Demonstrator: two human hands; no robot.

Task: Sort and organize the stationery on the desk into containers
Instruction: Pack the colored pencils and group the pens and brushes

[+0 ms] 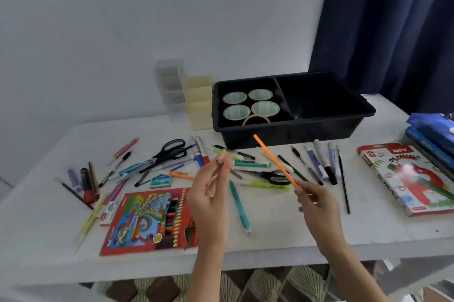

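**Stationery scattered on the table, orange pen raised in my right hand**

Stationery lies loose in a band across the table (282,225), from the left edge to the oil pastels box (407,178) near the right edge. My right hand (317,206) is above the table. Its fingers are closed round the lower end of an orange pen (272,159), which slants up toward the near wall of the black tray (294,135) without touching it. My left hand (208,193) is raised beside it. Its fingertips pinch a small piece (222,163), dark with orange, too blurred to name.

The tray sits at the far side, just behind the pens, and its left compartment holds tape rolls (265,108). A cream organiser (200,102) and a clear organiser (172,88) stand to the tray's left. Bare table shows under my hands, crossed by a teal pen (239,206). The coloured pencil box (152,220) lies close to the near edge.
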